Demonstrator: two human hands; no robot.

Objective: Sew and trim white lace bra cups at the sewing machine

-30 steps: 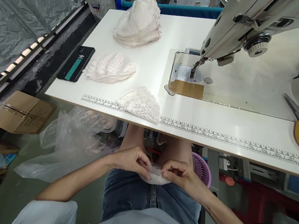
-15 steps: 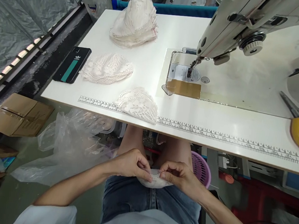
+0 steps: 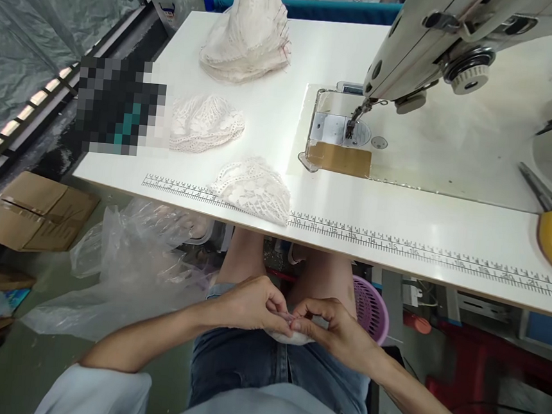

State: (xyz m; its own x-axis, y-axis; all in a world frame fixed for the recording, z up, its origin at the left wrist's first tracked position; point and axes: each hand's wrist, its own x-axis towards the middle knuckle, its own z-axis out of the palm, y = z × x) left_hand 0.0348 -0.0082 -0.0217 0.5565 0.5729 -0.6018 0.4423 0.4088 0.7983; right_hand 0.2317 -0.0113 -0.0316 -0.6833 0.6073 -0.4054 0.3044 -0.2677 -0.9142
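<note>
On the floor, far left: brown cardboard box (image 3: 36, 212); crumpled clear plastic sheeting (image 3: 118, 290) just right of it.
White rectangular desk (image 3: 321, 53), left part: off-white scalloped lace piece (image 3: 208, 124); behind it, off-white dome-shaped fabric stack (image 3: 246, 34); nearest the front edge, off-white fan-shaped lace piece (image 3: 253, 189), lying across black printed ruler (image 3: 398, 245).
Left hand (image 3: 253, 303): fingers pinched on small white curved fabric piece (image 3: 291, 338).
Fabric piece: between both hands, above blue denim shorts (image 3: 238, 365); cannot tell whether it touches them.
Right hand (image 3: 331, 324): thumb and fingers gripping same piece, fingertips close beside the left's.
Beyond right hand: purple round plastic basket (image 3: 368, 308), below desk.
Desk, right part: off-white metal sewing machine (image 3: 415, 52); at far right, yellow-and-red-handled metal scissors (image 3: 551, 203).
</note>
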